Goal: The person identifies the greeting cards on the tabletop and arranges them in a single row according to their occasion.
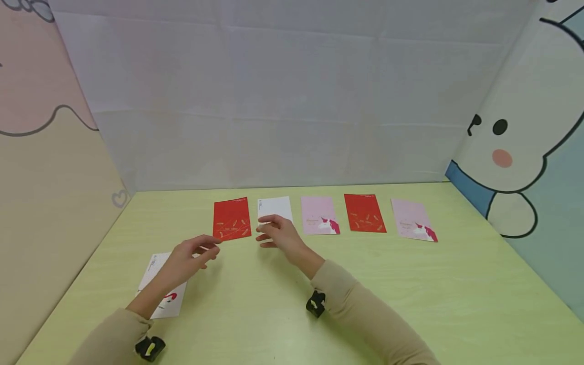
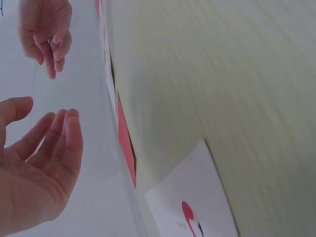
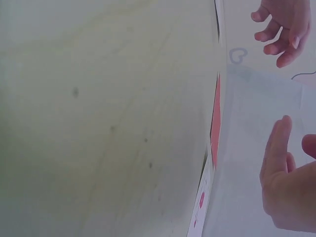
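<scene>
My left hand [image 1: 189,261] hovers over the table's left side with fingers loosely bent and nothing in them. Below its wrist lies a white card [image 1: 171,301] with a red-and-black picture, partly covered by the hand and forearm. Just beyond the left fingertips is a red card [image 1: 231,219] with gold marks. My right hand [image 1: 283,238] is held above the table, its relaxed fingers empty, and overlaps the lower part of another white card [image 1: 275,205] in the head view. Both palms face each other in the left wrist view, where the left hand [image 2: 47,168] is nearer.
Right of the white card in the back row lie a pink unicorn card [image 1: 319,215], a second red card [image 1: 365,213] and a second pink unicorn card [image 1: 412,219]. A white sheet [image 1: 292,101] rises behind the pale green table [image 1: 365,294]. Cartoon-printed panels flank both sides.
</scene>
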`<state>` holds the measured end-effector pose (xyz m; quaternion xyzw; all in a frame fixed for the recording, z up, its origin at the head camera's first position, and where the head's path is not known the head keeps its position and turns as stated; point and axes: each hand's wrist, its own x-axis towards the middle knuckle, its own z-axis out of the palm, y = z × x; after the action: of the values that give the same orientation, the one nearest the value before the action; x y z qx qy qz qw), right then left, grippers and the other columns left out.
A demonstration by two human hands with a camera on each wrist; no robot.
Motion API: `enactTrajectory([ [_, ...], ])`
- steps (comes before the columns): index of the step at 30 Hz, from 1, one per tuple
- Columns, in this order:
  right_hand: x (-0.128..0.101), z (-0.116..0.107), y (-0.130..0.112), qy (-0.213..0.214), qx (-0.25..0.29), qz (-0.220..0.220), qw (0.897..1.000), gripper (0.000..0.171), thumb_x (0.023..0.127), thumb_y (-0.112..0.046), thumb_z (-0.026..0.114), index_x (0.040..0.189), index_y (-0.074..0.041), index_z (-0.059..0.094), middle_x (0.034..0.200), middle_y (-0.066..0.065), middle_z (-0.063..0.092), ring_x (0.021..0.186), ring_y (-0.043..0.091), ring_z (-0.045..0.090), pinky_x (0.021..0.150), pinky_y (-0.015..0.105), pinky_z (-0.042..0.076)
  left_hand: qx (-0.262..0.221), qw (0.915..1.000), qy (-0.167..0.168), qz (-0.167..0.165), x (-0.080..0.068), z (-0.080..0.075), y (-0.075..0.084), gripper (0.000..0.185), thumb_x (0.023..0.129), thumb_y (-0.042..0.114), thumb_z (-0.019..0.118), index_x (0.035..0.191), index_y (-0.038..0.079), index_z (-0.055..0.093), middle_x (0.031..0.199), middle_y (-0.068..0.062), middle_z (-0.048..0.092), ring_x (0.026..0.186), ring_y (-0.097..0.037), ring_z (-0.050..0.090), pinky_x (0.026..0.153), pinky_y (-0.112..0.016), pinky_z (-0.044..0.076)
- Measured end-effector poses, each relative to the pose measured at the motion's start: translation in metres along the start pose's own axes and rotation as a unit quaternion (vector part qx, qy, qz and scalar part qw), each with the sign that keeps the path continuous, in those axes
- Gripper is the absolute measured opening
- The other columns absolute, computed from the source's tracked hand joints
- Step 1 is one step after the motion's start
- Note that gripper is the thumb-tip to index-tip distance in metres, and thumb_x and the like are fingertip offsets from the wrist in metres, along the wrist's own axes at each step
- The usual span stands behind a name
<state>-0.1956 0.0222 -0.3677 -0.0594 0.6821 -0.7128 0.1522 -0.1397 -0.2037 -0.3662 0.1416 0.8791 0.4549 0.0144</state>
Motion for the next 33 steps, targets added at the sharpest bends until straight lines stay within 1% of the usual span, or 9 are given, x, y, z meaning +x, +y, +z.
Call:
enactTrajectory([
  [4, 0.006, -0.010, 0.003, -0.003, -0.009, 0.040, 0.999, 0.036, 0.087, -0.010, 0.054, 0.119, 0.004, 0.047, 0.106, 0.020, 0.055, 0.089, 0.033, 0.058, 0.068, 0.034, 0.051, -0.008, 0.9991, -0.034, -0.025, 0.010, 0.013, -0.001, 0.032, 0.086, 0.015, 0.058, 0.112, -0.003, 0.053, 0.097, -0.010, 0.056, 0.083, -0.026, 0.056, 0.059, -0.029, 0.050],
  [7, 0.009, -0.017, 0.004, 0.009, -0.020, 0.062, 0.998, 0.037, 0.086, -0.009, 0.054, 0.119, 0.005, 0.046, 0.105, 0.017, 0.056, 0.088, 0.030, 0.059, 0.067, 0.032, 0.051, -0.016, 0.9978, -0.045, -0.045, 0.016, 0.021, 0.001, 0.034, 0.086, 0.014, 0.058, 0.115, -0.003, 0.051, 0.099, -0.010, 0.057, 0.084, -0.026, 0.056, 0.060, -0.028, 0.050],
  [10, 0.012, -0.024, 0.004, 0.029, -0.033, 0.075, 0.996, 0.035, 0.086, -0.009, 0.054, 0.118, 0.004, 0.048, 0.102, 0.015, 0.057, 0.086, 0.027, 0.060, 0.066, 0.030, 0.051, -0.025, 0.9964, -0.051, -0.062, 0.023, 0.027, 0.002, 0.037, 0.086, 0.015, 0.058, 0.117, -0.003, 0.050, 0.103, -0.011, 0.057, 0.087, -0.026, 0.056, 0.061, -0.028, 0.050],
  [16, 0.021, -0.040, 0.005, 0.071, -0.050, 0.085, 0.993, 0.035, 0.085, -0.007, 0.055, 0.118, 0.003, 0.049, 0.101, 0.014, 0.057, 0.084, 0.024, 0.061, 0.067, 0.029, 0.051, -0.065, 0.9920, -0.045, -0.098, 0.038, 0.034, 0.001, 0.041, 0.087, 0.016, 0.056, 0.123, -0.003, 0.045, 0.107, -0.015, 0.056, 0.091, -0.027, 0.056, 0.066, -0.031, 0.050],
  [21, 0.027, -0.054, 0.009, 0.105, -0.062, 0.086, 0.989, 0.035, 0.086, -0.008, 0.055, 0.119, 0.003, 0.049, 0.103, 0.015, 0.057, 0.087, 0.025, 0.060, 0.068, 0.028, 0.051, -0.114, 0.9868, -0.044, -0.107, 0.050, 0.040, 0.000, 0.046, 0.089, 0.018, 0.052, 0.126, -0.006, 0.040, 0.116, -0.021, 0.050, 0.099, -0.031, 0.053, 0.075, -0.034, 0.049],
  [24, 0.031, -0.061, 0.010, 0.124, -0.072, 0.093, 0.985, 0.035, 0.087, -0.010, 0.055, 0.119, 0.002, 0.049, 0.102, 0.015, 0.058, 0.084, 0.023, 0.059, 0.067, 0.026, 0.050, -0.131, 0.9838, -0.039, -0.116, 0.057, 0.045, 0.001, 0.048, 0.090, 0.017, 0.051, 0.129, -0.007, 0.036, 0.123, -0.022, 0.044, 0.106, -0.034, 0.048, 0.080, -0.036, 0.046],
  [28, 0.037, -0.066, 0.010, 0.139, -0.071, 0.100, 0.983, 0.034, 0.087, -0.010, 0.055, 0.118, 0.001, 0.049, 0.103, 0.015, 0.058, 0.084, 0.021, 0.058, 0.066, 0.025, 0.051, -0.126, 0.9821, -0.028, -0.137, 0.067, 0.051, 0.006, 0.050, 0.090, 0.018, 0.051, 0.132, -0.004, 0.033, 0.129, -0.021, 0.038, 0.114, -0.034, 0.040, 0.086, -0.039, 0.042],
  [33, 0.041, -0.068, 0.006, 0.147, -0.064, 0.100, 0.982, 0.035, 0.085, -0.009, 0.055, 0.118, 0.002, 0.049, 0.104, 0.016, 0.058, 0.088, 0.024, 0.058, 0.065, 0.026, 0.051, -0.106, 0.9815, -0.019, -0.158, 0.080, 0.058, 0.009, 0.053, 0.089, 0.023, 0.051, 0.134, 0.002, 0.033, 0.134, -0.018, 0.033, 0.118, -0.033, 0.033, 0.091, -0.045, 0.036],
])
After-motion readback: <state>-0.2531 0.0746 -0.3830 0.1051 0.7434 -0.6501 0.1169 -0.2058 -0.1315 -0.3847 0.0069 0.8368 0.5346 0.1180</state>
